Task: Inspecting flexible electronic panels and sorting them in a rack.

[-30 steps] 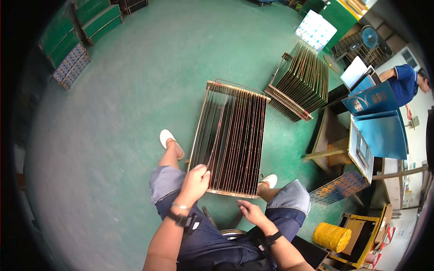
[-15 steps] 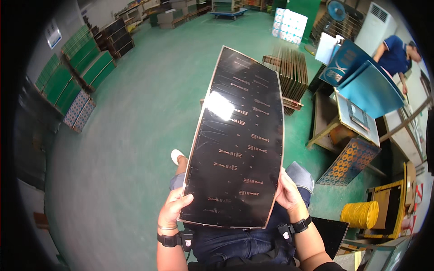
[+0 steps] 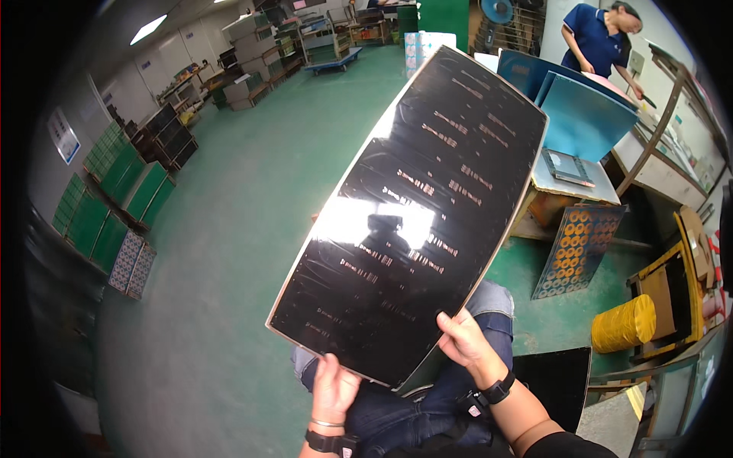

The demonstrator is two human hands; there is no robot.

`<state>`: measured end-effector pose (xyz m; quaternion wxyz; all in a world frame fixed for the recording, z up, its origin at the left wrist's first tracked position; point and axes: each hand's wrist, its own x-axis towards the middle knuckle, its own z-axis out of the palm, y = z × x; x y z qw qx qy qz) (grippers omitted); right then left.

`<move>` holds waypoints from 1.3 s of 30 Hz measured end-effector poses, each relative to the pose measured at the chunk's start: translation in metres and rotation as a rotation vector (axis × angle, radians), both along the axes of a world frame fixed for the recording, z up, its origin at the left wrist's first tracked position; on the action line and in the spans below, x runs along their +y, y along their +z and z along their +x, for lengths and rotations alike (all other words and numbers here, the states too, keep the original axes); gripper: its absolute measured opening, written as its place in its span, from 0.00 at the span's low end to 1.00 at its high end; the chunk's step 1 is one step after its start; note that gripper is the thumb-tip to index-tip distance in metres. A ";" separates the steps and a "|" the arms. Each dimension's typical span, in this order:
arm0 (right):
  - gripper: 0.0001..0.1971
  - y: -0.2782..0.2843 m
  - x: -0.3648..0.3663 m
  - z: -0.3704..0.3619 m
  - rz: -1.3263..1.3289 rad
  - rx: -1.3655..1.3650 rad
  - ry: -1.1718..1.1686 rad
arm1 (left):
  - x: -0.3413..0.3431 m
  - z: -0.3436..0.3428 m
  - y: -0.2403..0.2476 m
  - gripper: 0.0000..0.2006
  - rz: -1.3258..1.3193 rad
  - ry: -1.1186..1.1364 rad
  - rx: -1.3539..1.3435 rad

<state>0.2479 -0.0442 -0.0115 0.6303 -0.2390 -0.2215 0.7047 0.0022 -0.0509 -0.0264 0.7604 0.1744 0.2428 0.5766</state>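
Note:
A large glossy black panel with a thin pale rim and rows of small copper-coloured marks is held up over my lap, its far end leaning to the right. Bright light glares off its middle. My right hand grips the lower right edge, thumb on the black face and the other fingers mostly hidden behind. At the near left edge my left hand pinches the rim, fingertips just over the border. Another black panel lies at my right side, partly covered by my arm.
To the right, a bench carries blue sheets and a small frame. A panel with orange rings leans against it, near a yellow roll. A co-worker in a blue shirt stands behind. Green racks line the left.
The panel has turned clockwise, its far end swinging right. My left hand has slid from the left side to the near edge. The view has shifted, showing more of the co-worker.

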 end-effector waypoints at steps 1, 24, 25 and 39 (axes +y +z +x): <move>0.19 -0.001 -0.003 -0.001 -0.011 -0.039 0.043 | -0.003 0.006 -0.001 0.25 -0.065 0.047 0.019; 0.25 0.079 -0.042 0.132 0.303 -0.231 -0.626 | 0.005 -0.133 -0.033 0.11 0.020 0.437 0.340; 0.25 0.077 -0.043 0.132 0.305 -0.234 -0.637 | 0.004 -0.132 -0.029 0.11 0.018 0.442 0.339; 0.21 0.071 -0.040 0.119 0.305 -0.137 -0.611 | -0.017 -0.107 0.011 0.20 -0.113 0.549 1.086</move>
